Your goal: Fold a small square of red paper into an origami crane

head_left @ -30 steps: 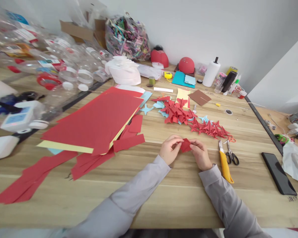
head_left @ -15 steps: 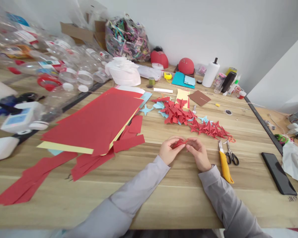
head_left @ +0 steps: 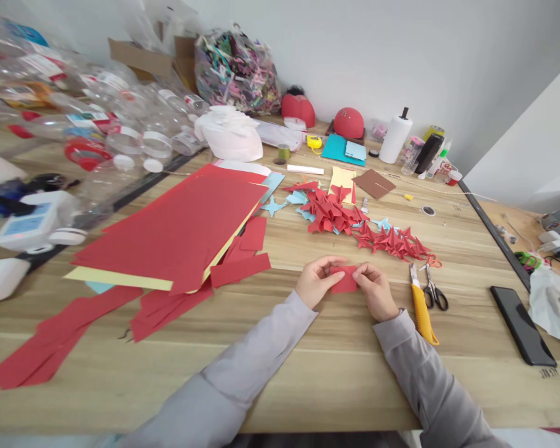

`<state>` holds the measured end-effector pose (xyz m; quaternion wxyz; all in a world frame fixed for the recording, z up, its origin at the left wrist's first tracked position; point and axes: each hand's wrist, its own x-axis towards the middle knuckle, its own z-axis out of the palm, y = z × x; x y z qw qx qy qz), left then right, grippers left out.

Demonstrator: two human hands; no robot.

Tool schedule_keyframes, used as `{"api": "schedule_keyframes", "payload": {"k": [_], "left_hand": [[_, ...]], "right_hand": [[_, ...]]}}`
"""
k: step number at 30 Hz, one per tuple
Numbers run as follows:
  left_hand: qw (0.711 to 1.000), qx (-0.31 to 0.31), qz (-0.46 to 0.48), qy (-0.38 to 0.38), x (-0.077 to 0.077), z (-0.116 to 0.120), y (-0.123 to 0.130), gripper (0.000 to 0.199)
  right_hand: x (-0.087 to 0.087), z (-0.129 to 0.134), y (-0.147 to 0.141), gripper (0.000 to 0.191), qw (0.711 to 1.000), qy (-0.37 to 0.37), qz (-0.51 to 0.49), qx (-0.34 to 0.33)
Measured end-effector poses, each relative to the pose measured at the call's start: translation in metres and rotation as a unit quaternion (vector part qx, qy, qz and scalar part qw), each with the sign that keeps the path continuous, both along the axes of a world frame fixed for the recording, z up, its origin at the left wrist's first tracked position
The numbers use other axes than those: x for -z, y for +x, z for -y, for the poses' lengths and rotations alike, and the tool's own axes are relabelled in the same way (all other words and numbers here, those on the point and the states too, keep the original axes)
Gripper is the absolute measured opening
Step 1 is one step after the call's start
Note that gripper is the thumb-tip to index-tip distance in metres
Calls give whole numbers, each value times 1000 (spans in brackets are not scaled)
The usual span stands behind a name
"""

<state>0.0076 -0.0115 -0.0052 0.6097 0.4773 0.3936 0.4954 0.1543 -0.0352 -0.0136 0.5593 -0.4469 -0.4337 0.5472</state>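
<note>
A small red paper piece point(head_left: 344, 283) faces me, pinched at its left side by my left hand point(head_left: 318, 281) and at its right edge by my right hand point(head_left: 372, 287). Both hands are closed on it, thumbs on the near face; the fingers behind are partly hidden. Beyond them lies a heap of folded red paper stars point(head_left: 333, 210), with a row of more red stars point(head_left: 394, 241) to its right. A light blue paper star point(head_left: 274, 206) rests left of the heap. Right of my right hand are a yellow-handled utility knife point(head_left: 424, 311) and black-handled scissors point(head_left: 435, 294).
Large red paper sheets point(head_left: 177, 224) and cut red strips point(head_left: 168, 308) cover the left side. Clear plastic bottles point(head_left: 121, 137) crowd the far left. A black phone point(head_left: 522, 326) lies at the right. A white bottle point(head_left: 396, 140) stands near the wall.
The red paper, folded and mostly hidden between my fingers before, now shows a flat, roughly square face. My fingers have shifted to its two sides. The view has moved slightly.
</note>
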Motion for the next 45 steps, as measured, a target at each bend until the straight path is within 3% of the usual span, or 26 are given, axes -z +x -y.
{"api": "schedule_keyframes", "payload": {"k": [7,10,14,19,34,37,41,45], "left_hand": [[999,-35,-29,29,3,-1,1,33],[998,-36,-33,38,4,-2,0,28],[997,15,-38,61,3,-1,-2,15],[991,92,53,78,-1,2,-1,28],[992,73,-4,103,-1,1,-4,20],[992,46,-46,107,0,0,-3,15],[997,-2,-61,55,4,-3,-1,22],[999,-2,-28,-21,7,-4,1,33]], "right_hand": [[-3,0,-3,21,1000,-10,2,-4],[-2,-2,-3,22,1000,-18,-9,24],[0,-4,0,19,997,-20,-32,61],[0,-5,2,16,994,-30,-62,81],[0,-3,3,16,998,-7,-38,43],[-2,-3,1,18,999,7,-26,42],[-3,-3,0,34,999,18,-16,45],[-4,-2,-1,35,999,12,-11,37]]}}
